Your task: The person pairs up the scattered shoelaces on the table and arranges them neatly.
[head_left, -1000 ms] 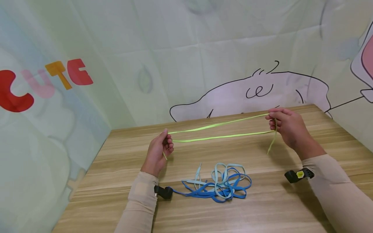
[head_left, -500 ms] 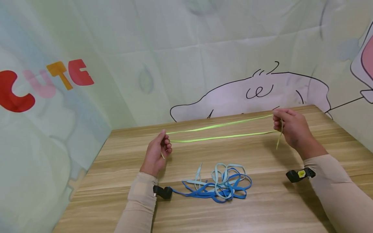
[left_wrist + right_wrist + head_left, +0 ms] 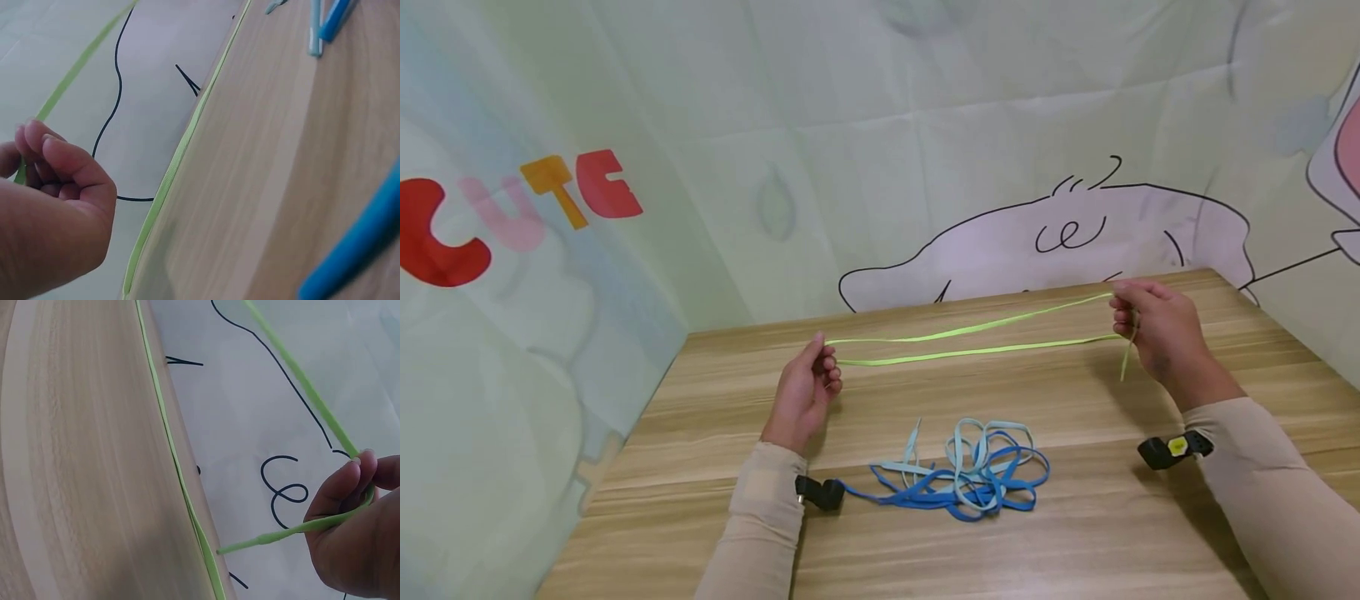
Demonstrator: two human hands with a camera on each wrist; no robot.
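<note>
A yellow-green shoelace (image 3: 977,328) stretches between my hands above the far part of the table, dipping slightly. My left hand (image 3: 805,387) pinches it at the left; in the left wrist view this lace (image 3: 78,72) passes into the curled fingers (image 3: 72,159). At the right, my right hand (image 3: 1157,333) pinches the other stretch, and a short free end (image 3: 262,539) hangs past the palm. Below runs a second yellow-green strand (image 3: 970,352), lying along the tabletop; whether both are one lace I cannot tell. Nearer lies a tangle of a light blue shoelace (image 3: 958,454) and a blue shoelace (image 3: 925,497).
The wood-grain table (image 3: 985,558) ends at the back against a printed cloth backdrop (image 3: 760,167) with cartoon outlines and coloured letters. Black wrist cameras (image 3: 822,493) are strapped over both beige sleeves (image 3: 752,533).
My right hand has moved a little to the right, and the left hand slightly left, both holding the yellow-green lace. The blue tangle has stayed in place.
</note>
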